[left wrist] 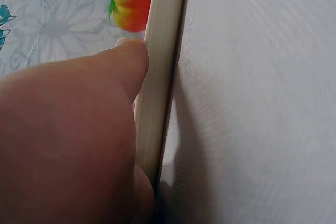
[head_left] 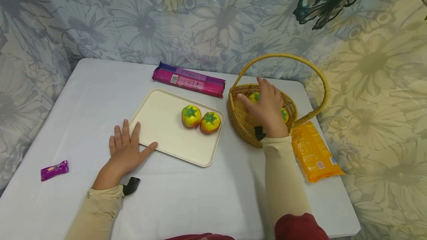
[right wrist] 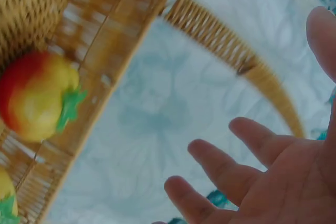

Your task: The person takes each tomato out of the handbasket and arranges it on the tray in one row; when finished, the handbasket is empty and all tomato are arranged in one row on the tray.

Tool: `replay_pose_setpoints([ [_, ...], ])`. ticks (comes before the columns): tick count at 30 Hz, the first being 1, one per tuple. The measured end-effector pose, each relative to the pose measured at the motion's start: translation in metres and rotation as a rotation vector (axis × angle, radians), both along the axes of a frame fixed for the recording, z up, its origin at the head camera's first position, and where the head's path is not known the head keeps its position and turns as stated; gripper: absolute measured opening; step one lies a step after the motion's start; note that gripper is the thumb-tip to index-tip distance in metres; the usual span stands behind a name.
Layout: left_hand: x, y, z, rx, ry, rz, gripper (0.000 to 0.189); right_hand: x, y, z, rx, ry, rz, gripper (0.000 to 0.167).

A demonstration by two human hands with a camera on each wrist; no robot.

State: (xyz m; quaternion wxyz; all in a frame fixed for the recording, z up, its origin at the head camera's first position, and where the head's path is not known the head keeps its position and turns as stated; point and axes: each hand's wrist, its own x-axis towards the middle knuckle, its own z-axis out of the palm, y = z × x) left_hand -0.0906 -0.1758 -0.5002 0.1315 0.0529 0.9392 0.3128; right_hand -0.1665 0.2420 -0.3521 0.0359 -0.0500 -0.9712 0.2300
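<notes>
My left hand (head_left: 125,155) rests at the near left corner of a cream tray (head_left: 163,121), fingers spread and the thumb on its rim. Two yellow-red toy tomatoes (head_left: 191,116) with green leaf tops sit side by side on the tray's right part. Above the wicker basket (head_left: 240,125), my right hand (head_left: 268,105) is held with fingers extended and nothing in it. Inside the basket lie more toy tomatoes (right wrist: 39,95), partly hidden by that hand in the head view. The right wrist view shows the palm and spread fingers apart from them.
Behind the tray lies a long pink-purple snack packet (head_left: 188,79). An orange packet (head_left: 315,153) lies right of the basket, below its tall arched handle (head_left: 325,84). A small purple wrapped sweet (head_left: 55,170) is at the far left. Patterned cloth (head_left: 213,21) hangs behind the white table.
</notes>
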Motion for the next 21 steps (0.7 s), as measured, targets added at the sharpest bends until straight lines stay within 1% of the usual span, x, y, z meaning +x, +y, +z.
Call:
replay_pose_setpoints([
  [4,0.001,0.0,-0.001,0.015,0.013,0.001,0.111,-0.009,0.018,0.003,0.007,-0.02,-0.035,0.097],
  [7,0.002,0.0,0.0,0.019,0.014,0.002,0.111,-0.015,0.029,0.002,0.003,-0.053,-0.057,0.101],
  [11,0.002,0.0,0.003,0.01,-0.001,0.002,0.109,-0.02,0.041,-0.006,-0.036,-0.099,-0.082,0.107],
  [15,0.002,0.001,0.006,0.011,-0.005,0.004,0.108,-0.028,0.048,-0.015,-0.061,-0.157,-0.1,0.11],
  [19,0.003,0.0,0.004,0.018,0.001,0.004,0.11,-0.037,0.052,-0.024,-0.068,-0.223,-0.107,0.112],
  [21,0.003,0.0,0.003,0.018,0.007,0.006,0.111,-0.04,0.053,-0.027,-0.07,-0.24,-0.104,0.111],
])
